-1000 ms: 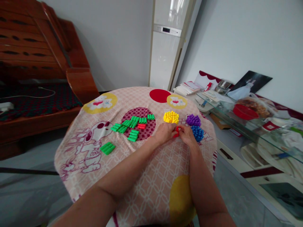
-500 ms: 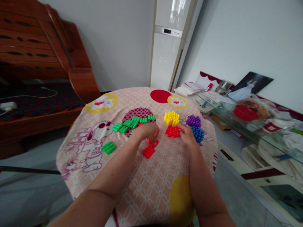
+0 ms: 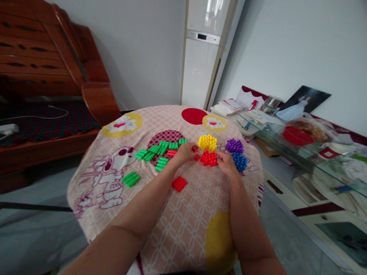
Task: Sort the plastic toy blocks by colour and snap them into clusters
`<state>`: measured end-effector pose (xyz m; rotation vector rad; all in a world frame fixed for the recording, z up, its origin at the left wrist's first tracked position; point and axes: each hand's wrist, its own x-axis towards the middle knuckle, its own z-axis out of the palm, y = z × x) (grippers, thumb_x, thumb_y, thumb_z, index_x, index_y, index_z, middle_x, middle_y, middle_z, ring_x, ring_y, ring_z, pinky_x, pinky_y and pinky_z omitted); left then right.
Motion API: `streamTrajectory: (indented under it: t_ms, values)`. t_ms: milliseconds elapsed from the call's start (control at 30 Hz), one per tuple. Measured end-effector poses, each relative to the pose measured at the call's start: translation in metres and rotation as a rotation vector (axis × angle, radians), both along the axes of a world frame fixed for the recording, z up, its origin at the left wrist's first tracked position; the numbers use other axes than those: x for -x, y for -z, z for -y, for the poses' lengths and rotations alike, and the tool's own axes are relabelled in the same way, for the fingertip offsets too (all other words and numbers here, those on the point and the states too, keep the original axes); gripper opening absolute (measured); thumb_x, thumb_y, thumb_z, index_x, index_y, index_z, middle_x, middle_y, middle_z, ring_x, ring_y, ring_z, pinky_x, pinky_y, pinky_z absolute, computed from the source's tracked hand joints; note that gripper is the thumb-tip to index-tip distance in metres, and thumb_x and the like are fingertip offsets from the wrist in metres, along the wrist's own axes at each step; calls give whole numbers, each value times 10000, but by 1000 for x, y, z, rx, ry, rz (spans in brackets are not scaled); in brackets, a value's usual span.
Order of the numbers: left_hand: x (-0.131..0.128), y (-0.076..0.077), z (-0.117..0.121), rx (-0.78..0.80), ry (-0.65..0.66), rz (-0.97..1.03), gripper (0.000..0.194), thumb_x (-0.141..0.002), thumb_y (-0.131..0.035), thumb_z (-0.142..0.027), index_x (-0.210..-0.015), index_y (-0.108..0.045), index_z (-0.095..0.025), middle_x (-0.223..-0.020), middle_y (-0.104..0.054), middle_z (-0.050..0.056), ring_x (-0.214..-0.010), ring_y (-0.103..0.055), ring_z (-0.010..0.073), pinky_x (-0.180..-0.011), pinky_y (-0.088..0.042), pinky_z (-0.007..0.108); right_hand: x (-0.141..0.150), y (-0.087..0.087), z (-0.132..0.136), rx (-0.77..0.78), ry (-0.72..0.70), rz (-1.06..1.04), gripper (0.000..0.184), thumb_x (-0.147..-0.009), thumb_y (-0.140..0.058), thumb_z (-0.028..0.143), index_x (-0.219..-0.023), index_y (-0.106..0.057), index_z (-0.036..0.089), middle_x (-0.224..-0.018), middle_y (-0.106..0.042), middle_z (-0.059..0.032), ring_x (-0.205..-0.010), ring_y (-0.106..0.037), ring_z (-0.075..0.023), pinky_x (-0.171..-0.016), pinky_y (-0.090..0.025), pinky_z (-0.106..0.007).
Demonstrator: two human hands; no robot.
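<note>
My left hand (image 3: pixel 185 152) is closed on a small red ribbed plastic block (image 3: pixel 196 153), partly hidden by the fingers. It is just left of a cluster of red knobbed plastic blocks (image 3: pixel 208 158) standing upright. On the cluster's other side my right hand (image 3: pixel 227 164) rests with its curled fingertips against the red blocks; whether it grips them I cannot tell. A flat red block (image 3: pixel 179 183) lies nearer to me. Behind the red cluster stands a yellow one (image 3: pixel 207 143). Purple (image 3: pixel 234 145) and blue clusters (image 3: pixel 239 162) stand beside my right hand.
Several green ribbed blocks (image 3: pixel 149 156) lie left of my hands, with a red one (image 3: pixel 171 152) among them. A patterned cloth (image 3: pixel 195 221) covers the round table. A glass-topped cabinet (image 3: pixel 304 160) with clutter stands right, a wooden bench (image 3: pixel 97 99) left.
My left hand went from the red cluster to the loose red blocks nearer me, then came back toward the cluster with one. My right hand stayed by the cluster.
</note>
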<state>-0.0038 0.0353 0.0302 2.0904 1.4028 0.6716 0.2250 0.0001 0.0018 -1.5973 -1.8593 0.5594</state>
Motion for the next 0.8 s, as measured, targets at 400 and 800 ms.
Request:
streamTrajectory:
  t_ms: [400, 800]
  values:
    - [0, -1, 2, -48, 33, -22, 504, -736, -641, -136, -1240, -657, -129, -1016, -741, 80, -872, -679, 182, -810, -521, 256, -1, 3, -2, 2, 24, -6, 488, -733, -469, 80, -1137, -726, 168, -960, -753, -78, -848, -668, -208, -792, -514, -313]
    - [-5, 7, -3, 51, 110, 57, 542, -782, -640, -271, -1296, -609, -102, -1085, -736, 103, -904, -699, 189, -803, -533, 259, 1, 0, 1, -1, 14, -32, 480, -708, -435, 80, -1077, -733, 153, -849, -737, -57, -752, -643, -190, -685, -487, -276]
